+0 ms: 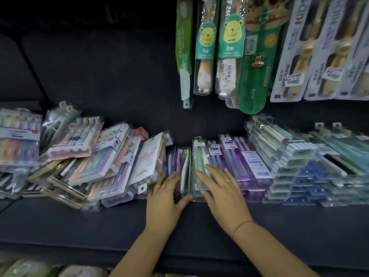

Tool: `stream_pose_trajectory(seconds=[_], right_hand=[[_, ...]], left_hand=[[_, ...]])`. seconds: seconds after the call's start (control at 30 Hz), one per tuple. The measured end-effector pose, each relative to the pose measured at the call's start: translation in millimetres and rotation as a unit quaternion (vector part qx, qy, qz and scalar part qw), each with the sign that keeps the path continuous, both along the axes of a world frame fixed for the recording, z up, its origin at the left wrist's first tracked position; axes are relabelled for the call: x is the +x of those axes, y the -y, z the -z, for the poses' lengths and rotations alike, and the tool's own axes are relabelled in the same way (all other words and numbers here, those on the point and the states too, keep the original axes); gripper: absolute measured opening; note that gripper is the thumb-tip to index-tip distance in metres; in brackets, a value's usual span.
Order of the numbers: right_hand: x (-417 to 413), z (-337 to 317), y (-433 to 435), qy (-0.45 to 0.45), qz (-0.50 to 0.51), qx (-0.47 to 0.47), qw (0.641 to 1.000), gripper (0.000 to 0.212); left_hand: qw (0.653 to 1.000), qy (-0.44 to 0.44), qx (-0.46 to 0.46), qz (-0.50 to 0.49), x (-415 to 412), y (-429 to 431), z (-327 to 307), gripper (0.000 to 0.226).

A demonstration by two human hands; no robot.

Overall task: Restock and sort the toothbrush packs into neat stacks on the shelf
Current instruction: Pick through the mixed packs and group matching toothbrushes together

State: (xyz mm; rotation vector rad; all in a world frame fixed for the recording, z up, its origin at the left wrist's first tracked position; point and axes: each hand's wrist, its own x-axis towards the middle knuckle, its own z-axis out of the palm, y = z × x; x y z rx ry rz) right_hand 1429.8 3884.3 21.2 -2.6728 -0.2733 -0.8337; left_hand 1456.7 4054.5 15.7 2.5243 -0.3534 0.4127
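Toothbrush packs lie along a dark shelf (179,226). My left hand (165,196) rests with straight fingers on low purple packs (173,162), its thumb against the front of a narrow pack standing on edge (185,164). My right hand (221,188) presses flat, fingers spread, on a stack of clear packs with a green and white brush (199,156). Right of it lie neat purple stacks (245,162), then tall stacks of clear packs (289,162). On the left is a leaning, jumbled pile of pastel multi-packs (103,162).
Children's toothbrush packs with a lion face (231,47) and grey-white kids packs (295,56) hang from above at the right. The back wall behind the shelf is dark. A bare strip of shelf runs in front of the stacks. Blurred goods show at the bottom left (30,268).
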Motion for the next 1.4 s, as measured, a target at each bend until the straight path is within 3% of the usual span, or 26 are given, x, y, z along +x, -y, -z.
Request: stream_pose_trajectory(seconds=[0.1,0.27,0.33,0.4,0.47,0.57,0.63,0.7,0.77,0.87,1.0,1.1,1.23,1.4], right_hand=[[-3.9,3.1,-1.3,0.039,0.007,0.005,0.999,0.044],[-17.7,7.3,-5.8,0.041,0.001,0.038,0.998,0.045],[-29.6,3.8,-9.9,0.063,-0.005,0.091,0.994,0.036],[-46.1,-8.3,-15.7,0.064,-0.010,0.180,0.981,0.028],[-58.8,-26.9,-23.5,-0.007,-0.036,0.355,0.934,0.018],[-60.3,-45.1,-25.8,-0.150,-0.092,0.602,0.779,0.039],[-55.5,-52.4,-20.7,-0.179,-0.098,0.651,0.732,0.047],[-51.9,-60.0,-14.9,-0.202,-0.094,0.658,0.719,0.044],[-46.4,-64.4,-7.5,-0.207,-0.088,0.653,0.723,0.035],[-35.7,-72.8,2.9,-0.180,-0.063,0.625,0.757,0.030],[-15.1,-82.8,10.2,-0.151,0.002,0.506,0.849,0.021],[-1.0,-81.0,8.1,-0.167,0.052,0.425,0.888,0.034],[5.5,-83.2,-0.2,-0.183,0.095,0.294,0.933,0.019],[2.8,-86.0,-12.2,-0.215,0.152,0.135,0.955,0.032]], left_hand=[[0.999,0.006,-0.047,-0.019,0.0,4.3,1.5,0.056],[0.973,0.068,-0.204,-0.080,-18.2,10.5,-5.1,0.039],[0.959,0.127,-0.243,-0.069,-28.3,15.6,-9.8,0.039],[0.945,0.236,-0.224,-0.020,-35.3,20.2,-13.6,0.034],[0.924,0.345,-0.162,0.031,-41.2,23.4,-15.9,0.030],[0.900,0.415,-0.098,0.090,-47.3,26.9,-15.3,0.024],[0.892,0.425,-0.091,0.125,-50.7,31.0,-13.0,0.020],[0.885,0.425,-0.103,0.161,-52.9,35.3,-13.2,0.020],[0.891,0.395,-0.124,0.188,-52.9,35.3,-18.2,0.018],[0.943,0.274,-0.128,0.140,-43.6,25.9,-19.8,0.037],[0.988,0.146,0.029,0.037,-20.9,10.0,4.6,0.057],[0.973,0.152,0.170,-0.017,-6.0,2.9,23.6,0.047],[0.975,0.143,0.159,-0.059,1.1,3.2,25.8,0.049],[0.977,0.177,0.096,-0.066,5.4,2.3,18.0,0.057]])
